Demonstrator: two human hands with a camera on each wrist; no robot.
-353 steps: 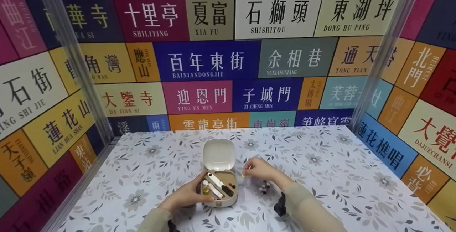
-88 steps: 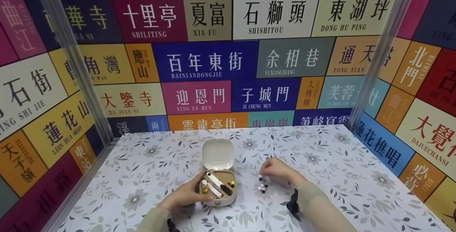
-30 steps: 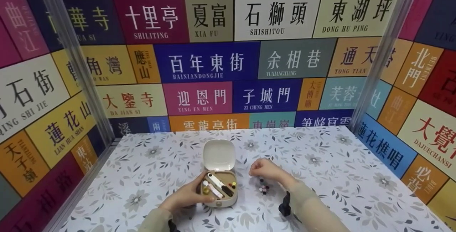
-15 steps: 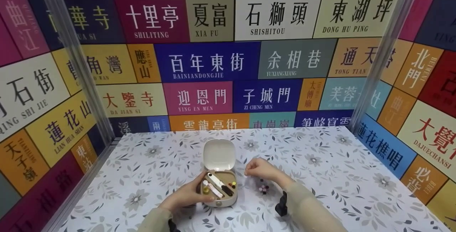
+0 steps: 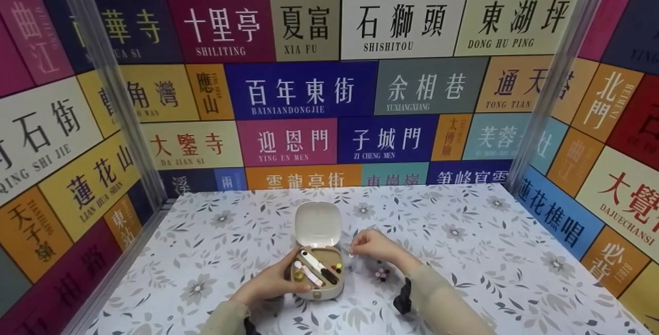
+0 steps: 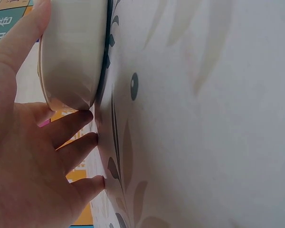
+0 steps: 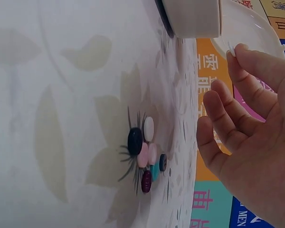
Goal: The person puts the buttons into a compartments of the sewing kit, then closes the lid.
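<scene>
Right hand (image 5: 378, 246) pinches white piece (image 7: 231, 49), narrow gap to case rim (image 5: 342, 276).

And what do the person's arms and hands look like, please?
The left hand and right hand are bare, without gloves. The person wears plain, light beige long fabric sleeves. A small black object is worn at each wrist; its exact shape is unclear.

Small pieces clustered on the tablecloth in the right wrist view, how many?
7: white one, navy one at top; pink one, paler one centre; dark one right; teal one, purple one below; others may be hidden.
</scene>
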